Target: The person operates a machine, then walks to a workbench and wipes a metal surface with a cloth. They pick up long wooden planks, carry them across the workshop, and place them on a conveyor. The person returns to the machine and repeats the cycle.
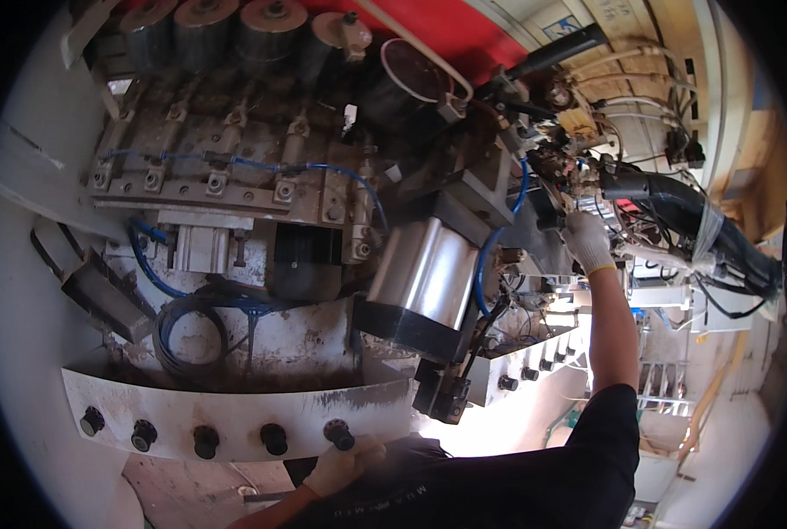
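Low in the view, my left hand (346,467), in a pale work glove, is at the bottom edge of a curved white panel (244,406). Its fingers are closed about the rightmost black knob (339,434) of the panel's row. My right arm stretches away to the right side of the machine. There my right hand (586,242), in a white knit glove with a yellow cuff edge, is closed among dark metal parts and wiring. Its fingertips and whatever they hold are hidden. A dark cylindrical part (549,217) lies just left of it.
A shiny metal cylinder (422,275) with black ends juts out between my hands. Blue air hoses (484,264) loop past it, and a cable coil (191,339) hangs at left. Thick black hose (711,220) runs beyond my right hand. Several rollers (272,19) line the top.
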`<state>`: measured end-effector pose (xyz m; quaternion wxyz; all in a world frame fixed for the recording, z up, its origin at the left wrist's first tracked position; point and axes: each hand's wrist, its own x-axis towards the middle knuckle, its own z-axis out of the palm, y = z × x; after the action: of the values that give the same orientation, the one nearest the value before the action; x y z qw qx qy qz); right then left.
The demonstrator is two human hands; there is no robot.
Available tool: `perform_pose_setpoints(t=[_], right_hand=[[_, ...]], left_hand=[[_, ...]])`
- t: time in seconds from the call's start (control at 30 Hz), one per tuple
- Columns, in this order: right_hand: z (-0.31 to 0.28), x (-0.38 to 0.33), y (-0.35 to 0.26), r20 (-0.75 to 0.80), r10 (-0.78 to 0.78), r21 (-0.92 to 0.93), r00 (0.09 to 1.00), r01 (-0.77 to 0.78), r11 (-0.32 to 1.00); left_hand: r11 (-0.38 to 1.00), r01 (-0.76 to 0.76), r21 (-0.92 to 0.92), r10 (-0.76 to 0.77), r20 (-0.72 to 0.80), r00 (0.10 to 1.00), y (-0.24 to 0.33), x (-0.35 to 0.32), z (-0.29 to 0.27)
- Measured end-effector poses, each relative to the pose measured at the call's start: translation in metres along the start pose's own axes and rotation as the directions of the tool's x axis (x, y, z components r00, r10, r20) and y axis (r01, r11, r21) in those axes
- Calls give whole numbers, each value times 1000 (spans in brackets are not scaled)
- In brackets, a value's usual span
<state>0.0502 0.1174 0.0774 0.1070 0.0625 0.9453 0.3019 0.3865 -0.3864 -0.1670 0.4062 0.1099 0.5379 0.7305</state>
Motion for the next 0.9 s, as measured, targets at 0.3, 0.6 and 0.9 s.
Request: perform_pose_setpoints(t=[0.3, 0.6, 0.9], right_hand=[[3, -4, 7, 19, -28, -18, 999, 29, 999], [11, -4, 15, -6, -84, -109, 996, 83, 991], [7, 4, 11, 91, -56, -179, 994, 71, 981]], left_hand=[[995, 37, -92, -42, -49, 998, -24, -2, 9], [990, 100, -101, -101, -7, 995, -33, -6, 6], [959, -153, 240, 155, 11, 988, -15, -7, -1]])
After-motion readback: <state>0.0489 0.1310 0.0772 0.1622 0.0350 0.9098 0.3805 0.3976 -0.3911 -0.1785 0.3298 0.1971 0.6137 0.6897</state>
